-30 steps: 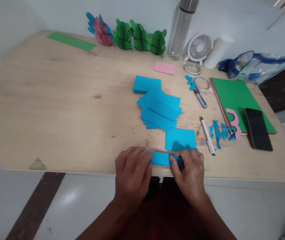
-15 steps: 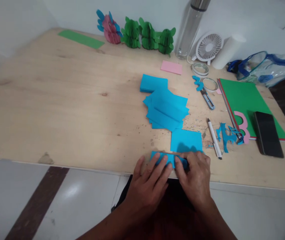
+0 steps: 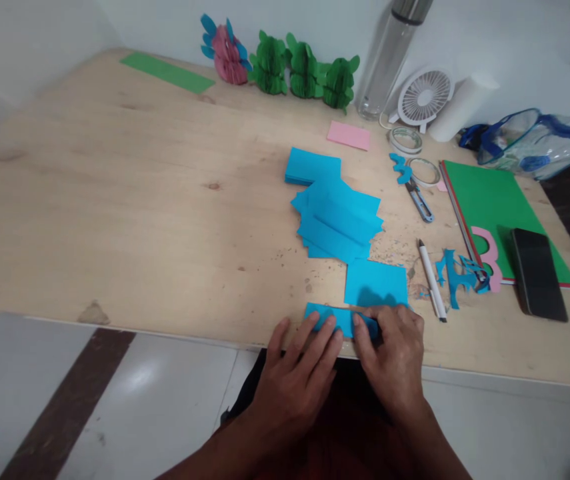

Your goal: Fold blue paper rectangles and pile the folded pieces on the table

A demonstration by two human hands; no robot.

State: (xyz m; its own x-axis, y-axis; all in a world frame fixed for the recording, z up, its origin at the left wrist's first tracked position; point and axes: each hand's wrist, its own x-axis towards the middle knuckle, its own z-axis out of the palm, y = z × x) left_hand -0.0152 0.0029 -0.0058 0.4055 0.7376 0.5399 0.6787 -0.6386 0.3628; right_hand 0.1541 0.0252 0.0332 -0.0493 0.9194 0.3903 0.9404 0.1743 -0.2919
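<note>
At the table's front edge lies a narrow folded piece of blue paper [image 3: 345,324]. My left hand [image 3: 301,365] rests on its left part with fingers stretched out and apart. The right end is held between the thumb and bent fingers of my right hand [image 3: 392,347], where a darker blue part shows beside the thumb. Just beyond my right hand lies a flat blue paper sheet [image 3: 377,281]. Farther up, several fanned-out blue sheets [image 3: 339,223] overlap below a neat stack of blue paper [image 3: 313,165]. My fingers hide some of the folded paper.
Rightward lie a white pen [image 3: 431,280], blue paper scraps [image 3: 452,277], small snips [image 3: 419,202], tape rolls [image 3: 405,140], a phone [image 3: 539,273] and green sheets [image 3: 489,193]. A fan [image 3: 425,97], a bottle [image 3: 389,60] and paper figures [image 3: 302,70] stand at the back.
The view has shifted slightly, so the things on the table appear a little farther right. Both hands stay on the folded blue paper, with hardly any movement.
</note>
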